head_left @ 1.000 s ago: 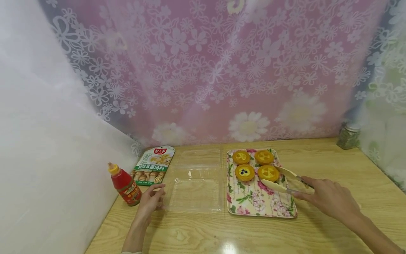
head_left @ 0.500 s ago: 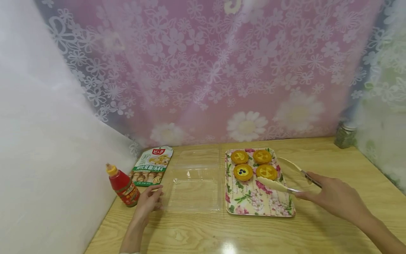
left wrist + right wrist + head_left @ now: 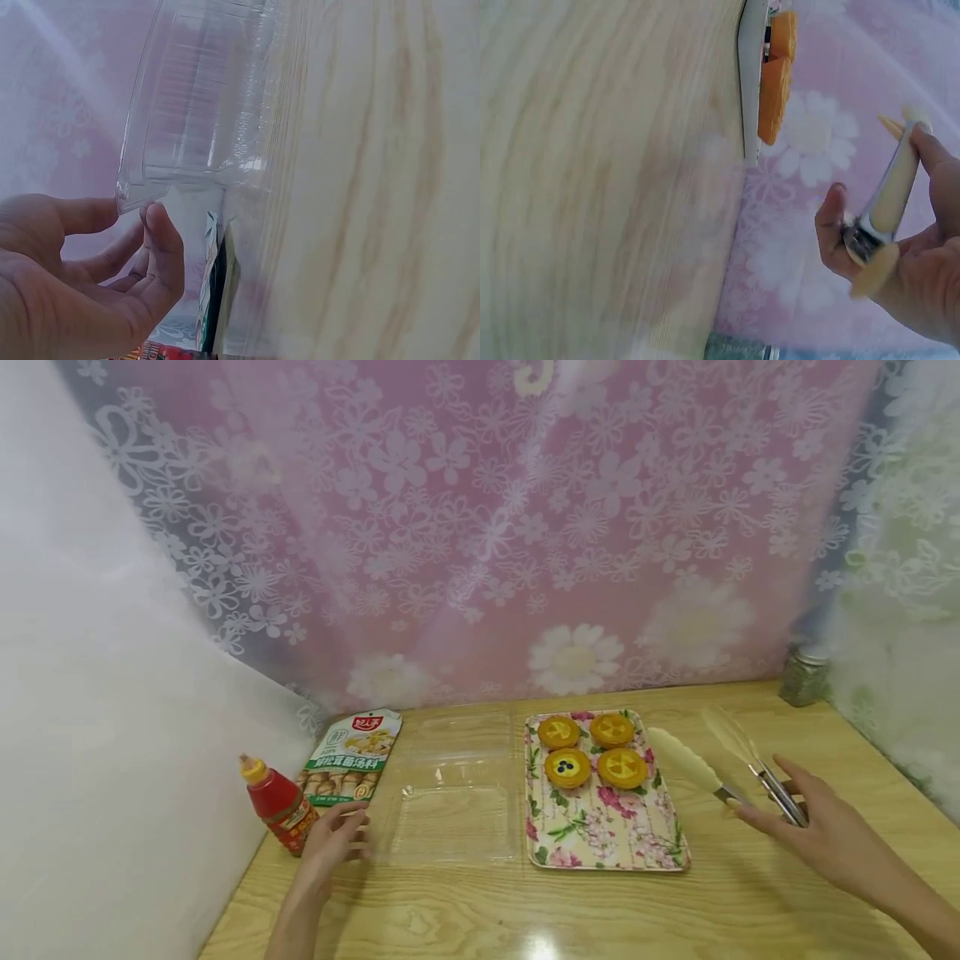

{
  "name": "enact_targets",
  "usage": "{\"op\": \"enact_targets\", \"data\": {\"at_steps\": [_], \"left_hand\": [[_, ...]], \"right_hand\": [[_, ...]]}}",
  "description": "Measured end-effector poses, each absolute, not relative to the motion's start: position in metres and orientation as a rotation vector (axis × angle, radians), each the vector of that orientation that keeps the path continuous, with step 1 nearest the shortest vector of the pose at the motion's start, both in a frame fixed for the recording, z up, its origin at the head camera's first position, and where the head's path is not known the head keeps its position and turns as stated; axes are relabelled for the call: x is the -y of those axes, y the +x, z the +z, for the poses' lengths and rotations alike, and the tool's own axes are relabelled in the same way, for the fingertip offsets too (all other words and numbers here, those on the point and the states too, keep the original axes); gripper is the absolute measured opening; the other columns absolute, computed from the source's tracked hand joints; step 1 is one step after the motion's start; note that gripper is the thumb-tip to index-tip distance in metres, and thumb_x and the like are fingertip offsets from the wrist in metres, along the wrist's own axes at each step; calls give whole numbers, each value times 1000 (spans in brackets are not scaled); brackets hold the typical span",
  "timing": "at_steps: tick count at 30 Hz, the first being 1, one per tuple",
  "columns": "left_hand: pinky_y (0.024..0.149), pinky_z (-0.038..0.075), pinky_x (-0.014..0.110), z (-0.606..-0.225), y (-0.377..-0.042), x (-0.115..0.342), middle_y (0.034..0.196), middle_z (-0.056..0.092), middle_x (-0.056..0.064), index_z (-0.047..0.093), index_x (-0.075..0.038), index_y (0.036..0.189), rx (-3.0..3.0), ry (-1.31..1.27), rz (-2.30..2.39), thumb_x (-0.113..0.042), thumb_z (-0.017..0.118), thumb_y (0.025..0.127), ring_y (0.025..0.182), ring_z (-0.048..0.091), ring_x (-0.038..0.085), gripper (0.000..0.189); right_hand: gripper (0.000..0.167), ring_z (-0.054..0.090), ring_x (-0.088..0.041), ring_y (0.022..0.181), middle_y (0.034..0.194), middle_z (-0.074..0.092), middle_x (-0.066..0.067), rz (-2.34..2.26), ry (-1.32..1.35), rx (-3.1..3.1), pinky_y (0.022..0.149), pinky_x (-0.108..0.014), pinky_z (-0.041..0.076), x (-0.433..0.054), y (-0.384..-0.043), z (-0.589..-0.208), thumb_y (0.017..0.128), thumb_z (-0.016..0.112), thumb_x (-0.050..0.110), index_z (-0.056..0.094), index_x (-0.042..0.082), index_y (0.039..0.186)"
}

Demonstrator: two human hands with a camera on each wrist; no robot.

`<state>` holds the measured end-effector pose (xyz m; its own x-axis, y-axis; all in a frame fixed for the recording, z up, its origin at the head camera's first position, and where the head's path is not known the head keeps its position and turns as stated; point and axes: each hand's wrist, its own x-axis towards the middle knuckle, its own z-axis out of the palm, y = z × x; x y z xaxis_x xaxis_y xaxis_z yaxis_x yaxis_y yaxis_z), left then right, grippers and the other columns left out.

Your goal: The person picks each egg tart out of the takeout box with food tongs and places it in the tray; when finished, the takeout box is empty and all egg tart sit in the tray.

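Metal tongs point(image 3: 686, 760) with cream tips are in my right hand point(image 3: 832, 827), gripped between thumb and fingers. Their arms are spread, with nothing between the tips, to the right of the floral tray point(image 3: 600, 852). Several round yellow tarts sit on that tray, among them a tart with dark berries point(image 3: 567, 767). My left hand point(image 3: 333, 843) has loosely bent fingers beside the left edge of a clear plastic box point(image 3: 453, 822), whose lid lies back. In the left wrist view, the thumb and fingertips are near the box rim point(image 3: 124, 196); I cannot tell if they touch it.
A red sauce bottle point(image 3: 281, 806) with a yellow cap stands left of my left hand. Behind it lies a green and white food pouch point(image 3: 352, 756). A lidded glass jar point(image 3: 804, 677) stands at the back right, near the floral curtain point(image 3: 480, 527).
The tongs moved from around the front right tart out to the right, off the tray, and spread wider. My left hand shifted slightly left. The head view turned a little.
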<state>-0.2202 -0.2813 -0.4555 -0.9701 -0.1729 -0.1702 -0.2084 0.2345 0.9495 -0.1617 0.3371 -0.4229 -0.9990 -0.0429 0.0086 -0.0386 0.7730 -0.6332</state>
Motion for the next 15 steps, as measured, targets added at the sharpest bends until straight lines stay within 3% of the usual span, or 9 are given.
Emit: {"op": "enact_targets", "data": {"at_steps": [3,5,7,9,12,15], "left_hand": [[74,62,40,-455,-220,285,116,65,14,56,1,142,-2451,-369,1875,-21,56,110,92,67,27,39],[76,61,40,-455,-221,287,116,65,12,57,0,142,-2467,-356,1852,-22,57,110,93,67,26,40],[78,61,41,-454,-221,288,116,65,12,57,1,142,-2487,-340,1838,-21,57,109,95,66,26,39],[79,61,40,-453,-221,288,120,65,14,57,2,141,-2522,-323,1818,-20,57,109,98,66,26,39],[81,61,38,-451,-221,287,127,63,19,58,3,140,-2586,-277,1790,-17,59,108,102,64,24,38],[82,61,36,-451,-221,286,129,63,22,60,3,139,-2672,-218,1733,-13,62,106,105,63,22,37]], "right_hand": [[114,50,-66,108,135,29,-57,-1033,-8,-2936,67,-56,55,-349,-161,-425,104,62,48,-18,-15,155],[121,52,-65,104,131,31,-58,-988,45,-2934,66,-58,55,-356,-160,-426,101,64,51,-21,-17,153],[120,58,-62,100,128,36,-58,-956,75,-2921,65,-55,55,-363,-159,-425,100,66,53,-9,-25,151],[109,64,-54,90,119,47,-53,-921,78,-2944,63,-51,56,-368,-157,-425,99,67,53,13,-29,148],[80,62,-37,73,91,58,-32,-871,103,-2943,59,-43,51,-375,-154,-428,100,65,54,48,-21,124],[77,51,-21,65,77,51,-8,-798,163,-2900,57,-36,44,-385,-153,-436,99,62,60,51,-15,110]]}}
